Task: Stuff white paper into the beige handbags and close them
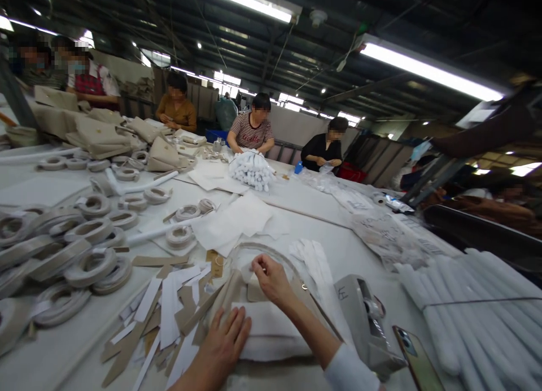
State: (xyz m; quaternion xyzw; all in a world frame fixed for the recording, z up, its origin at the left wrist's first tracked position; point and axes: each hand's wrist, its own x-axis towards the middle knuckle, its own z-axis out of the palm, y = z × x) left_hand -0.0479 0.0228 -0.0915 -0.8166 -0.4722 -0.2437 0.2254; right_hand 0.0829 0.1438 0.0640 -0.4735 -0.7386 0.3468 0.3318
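Note:
A beige bag (231, 294) lies on the worktable in front of me, its curved strap arching at the far side. A white sheet-like panel (273, 326) covers its near part. My left hand (224, 341) rests on the bag's left side with fingers stretched out over the panel's edge. Above the far part of the bag, my right hand (271, 277) has its thumb and fingertips pinched together. Whatever is between those fingertips is too small to make out. A metal ring (304, 287) shows on the strap at the right.
To my left are scattered strips (169, 306) and many strap rolls (91, 266). A grey tape dispenser (359, 317), a phone (417, 357) and bundled white foam tubes (474, 312) lie at right. A white bundle (253, 169) and several co-workers (253, 128) are across the table.

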